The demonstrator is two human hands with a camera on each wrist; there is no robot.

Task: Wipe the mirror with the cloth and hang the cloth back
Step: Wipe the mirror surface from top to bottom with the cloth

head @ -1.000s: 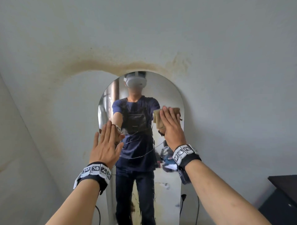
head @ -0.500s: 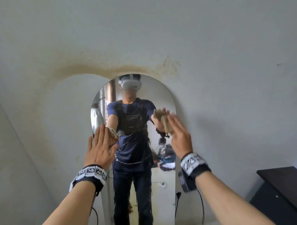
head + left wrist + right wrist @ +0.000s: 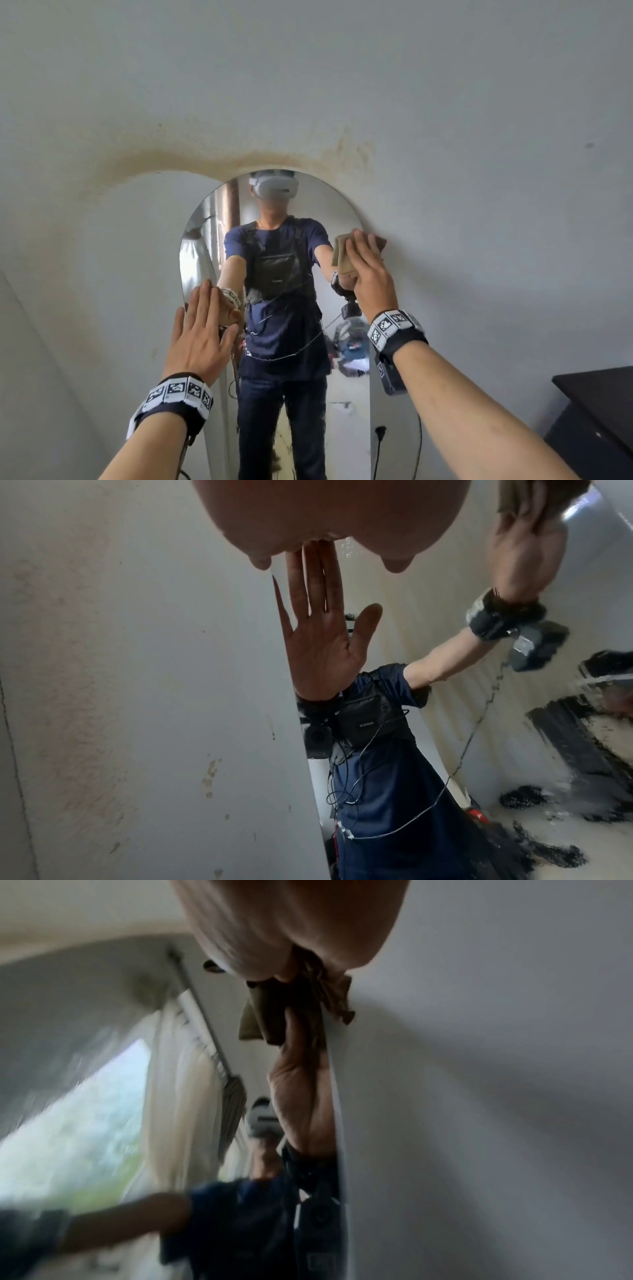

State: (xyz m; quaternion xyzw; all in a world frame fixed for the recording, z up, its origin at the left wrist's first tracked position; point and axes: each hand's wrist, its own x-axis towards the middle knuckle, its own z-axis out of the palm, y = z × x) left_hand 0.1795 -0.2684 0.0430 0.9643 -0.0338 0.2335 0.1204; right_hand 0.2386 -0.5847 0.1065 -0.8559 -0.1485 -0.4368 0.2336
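A tall arched mirror (image 3: pixel 329 212) stands against the grey wall. My right hand (image 3: pixel 368 270) presses a folded tan cloth (image 3: pixel 379 244) onto the glass at the mirror's upper right edge. The fingers lie flat over the cloth. In the right wrist view the reflection shows my thumb tucked round the cloth (image 3: pixel 310 988), pinching it. A corner of the cloth sticks out past the mirror's rim onto the wall. My left hand (image 3: pixel 202 329) lies flat and spread on the mirror's left edge, lower down, and holds nothing; the left wrist view shows its open palm reflected in the mirror (image 3: pixel 411 588).
A dark cabinet (image 3: pixel 596 411) stands low at the right. A plug and cables (image 3: pixel 379 430) hang along the mirror's lower right. A yellowish stain (image 3: pixel 239 161) arcs across the wall above the mirror. A side wall closes in on the left.
My right hand lifted the cloth off the glass half a second ago and now presses it at the mirror's right edge. My left hand stays flat on the left edge.
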